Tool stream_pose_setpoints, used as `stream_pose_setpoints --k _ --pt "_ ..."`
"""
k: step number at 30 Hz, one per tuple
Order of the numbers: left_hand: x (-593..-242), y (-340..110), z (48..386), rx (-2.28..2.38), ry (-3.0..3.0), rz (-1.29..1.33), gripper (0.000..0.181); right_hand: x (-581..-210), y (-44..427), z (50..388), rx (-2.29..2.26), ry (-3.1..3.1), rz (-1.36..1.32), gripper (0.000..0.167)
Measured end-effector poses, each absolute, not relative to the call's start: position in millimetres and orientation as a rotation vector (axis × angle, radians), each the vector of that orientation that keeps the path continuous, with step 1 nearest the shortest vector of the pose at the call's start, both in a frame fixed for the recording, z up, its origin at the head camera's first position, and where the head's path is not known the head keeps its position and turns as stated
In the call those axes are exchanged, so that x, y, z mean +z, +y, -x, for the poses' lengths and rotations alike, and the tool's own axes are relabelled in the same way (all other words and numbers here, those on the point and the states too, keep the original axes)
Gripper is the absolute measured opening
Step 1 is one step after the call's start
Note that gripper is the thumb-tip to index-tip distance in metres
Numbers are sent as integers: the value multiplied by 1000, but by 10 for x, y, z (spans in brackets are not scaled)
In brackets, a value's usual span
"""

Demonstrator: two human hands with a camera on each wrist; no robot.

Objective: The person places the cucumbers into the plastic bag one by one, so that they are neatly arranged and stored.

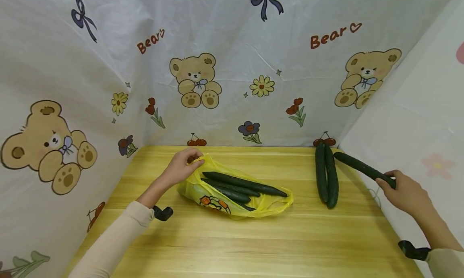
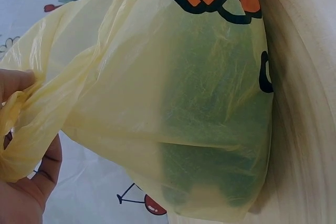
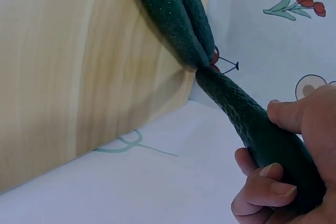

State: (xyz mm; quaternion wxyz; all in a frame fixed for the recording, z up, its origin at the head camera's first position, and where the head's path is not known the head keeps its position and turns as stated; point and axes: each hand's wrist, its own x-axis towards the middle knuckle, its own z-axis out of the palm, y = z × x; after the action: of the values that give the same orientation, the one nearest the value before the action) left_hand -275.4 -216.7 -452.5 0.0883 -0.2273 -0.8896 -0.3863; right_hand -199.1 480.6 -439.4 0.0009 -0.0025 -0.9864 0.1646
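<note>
A thin yellow plastic bag (image 1: pixel 277 207) lies on the table with several dark green cucumbers (image 1: pixel 246 183) inside, their ends showing at its mouth. My left hand (image 1: pixel 183 165) pinches the bag's upper left edge and lifts it; in the left wrist view the gathered plastic passes between the thumb and fingers (image 2: pixel 50 166). On the right, my right hand (image 1: pixel 406 191) grips one end of a cucumber (image 3: pixel 239 114), which is held tilted over the table's right edge. Its free end points at two cucumbers (image 1: pixel 327 175) lying side by side at the back right.
The wooden table (image 1: pixel 232 245) is enclosed at the back and sides by a bear-print cloth (image 1: pixel 232 68). The right-hand cloth wall (image 1: pixel 417 129) stands close beside my right hand.
</note>
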Motion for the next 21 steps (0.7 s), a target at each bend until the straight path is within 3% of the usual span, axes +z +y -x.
stream_pose_setpoints --k 21 --pt "-4535 -2149 2751 -1149 -2640 688 8 -4186 4426 1808 507 -3028 -85 64"
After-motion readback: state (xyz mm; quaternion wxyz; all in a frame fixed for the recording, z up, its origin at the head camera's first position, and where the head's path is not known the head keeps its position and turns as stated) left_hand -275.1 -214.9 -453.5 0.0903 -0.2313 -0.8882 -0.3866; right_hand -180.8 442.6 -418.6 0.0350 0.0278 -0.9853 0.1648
